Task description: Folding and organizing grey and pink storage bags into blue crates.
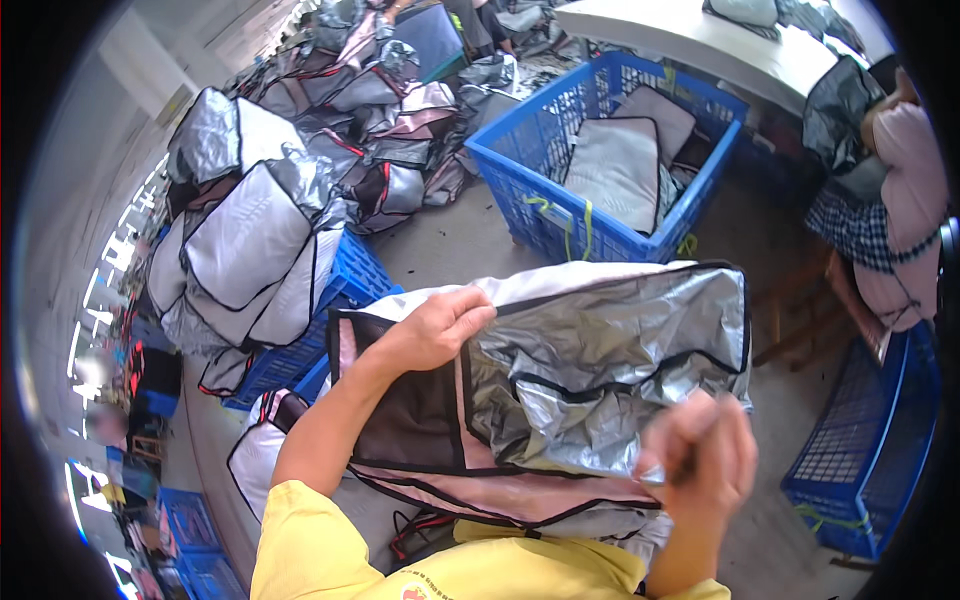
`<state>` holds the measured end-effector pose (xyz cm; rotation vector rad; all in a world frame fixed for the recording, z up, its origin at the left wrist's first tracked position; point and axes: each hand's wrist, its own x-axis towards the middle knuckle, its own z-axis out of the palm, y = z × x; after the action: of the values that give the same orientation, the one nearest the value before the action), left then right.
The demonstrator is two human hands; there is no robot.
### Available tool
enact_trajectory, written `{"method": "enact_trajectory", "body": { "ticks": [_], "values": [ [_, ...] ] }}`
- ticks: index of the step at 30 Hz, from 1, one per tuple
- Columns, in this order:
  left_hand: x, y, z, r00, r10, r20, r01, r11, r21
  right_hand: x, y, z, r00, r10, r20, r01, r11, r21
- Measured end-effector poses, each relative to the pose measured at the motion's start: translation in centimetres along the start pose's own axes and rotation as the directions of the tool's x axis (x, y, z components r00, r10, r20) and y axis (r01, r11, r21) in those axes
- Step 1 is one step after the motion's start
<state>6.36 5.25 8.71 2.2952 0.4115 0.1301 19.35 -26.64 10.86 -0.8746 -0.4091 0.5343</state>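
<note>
An insulated fabric bag (610, 340) with a crinkled silver lining, black edging, dark mesh and pink fabric lies spread across my front. My left hand (435, 328) pinches its upper edge between thumb and fingers, beside the mesh part (410, 420). Over the bag's lower right corner is my right hand (705, 455), blurred by motion, its fingers curled in. Something dark shows within those fingers, too smeared to name. A black seam (620, 392) runs across the silver lining between the hands.
A blue plastic crate (600, 220) ahead holds similar bags. Left, more bags (250, 235) are piled on another blue crate (350, 270); a large heap (390, 120) lies behind. At right are a seated person (885, 200) and a blue crate (860, 450). A white table (690, 40) stands far right.
</note>
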Motion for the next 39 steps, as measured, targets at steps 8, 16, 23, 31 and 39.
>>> {"method": "enact_trajectory", "body": {
  "ticks": [8, 16, 23, 31, 39],
  "values": [
    [-2.4, -0.4, 0.5, 0.987, -0.157, 0.047, 0.164, 0.93, -0.33, 5.6, 14.4, 2.7, 0.947, 0.018, 0.321, 0.209, 0.724, -0.658],
    [-1.4, -1.4, 0.2, 0.989, -0.115, 0.095, 0.138, 0.948, -0.286, 4.4, 15.6, 4.4, 0.879, -0.212, 0.427, 0.477, 0.429, -0.767],
    [-1.8, -1.6, 0.8, 0.985, -0.15, 0.085, 0.169, 0.932, -0.322, 4.2, 14.7, 4.8, 0.854, -0.206, 0.478, 0.52, 0.309, -0.796],
    [-1.9, -1.7, 0.5, 0.98, -0.16, 0.114, 0.19, 0.922, -0.339, 4.3, 15.8, 4.7, 0.889, -0.182, 0.42, 0.456, 0.43, -0.779],
    [-1.7, -1.8, 0.3, 0.978, -0.146, 0.149, 0.193, 0.906, -0.376, 4.7, 18.0, 3.4, 0.955, 0.103, 0.278, 0.045, 0.876, -0.48]
  ]
}}
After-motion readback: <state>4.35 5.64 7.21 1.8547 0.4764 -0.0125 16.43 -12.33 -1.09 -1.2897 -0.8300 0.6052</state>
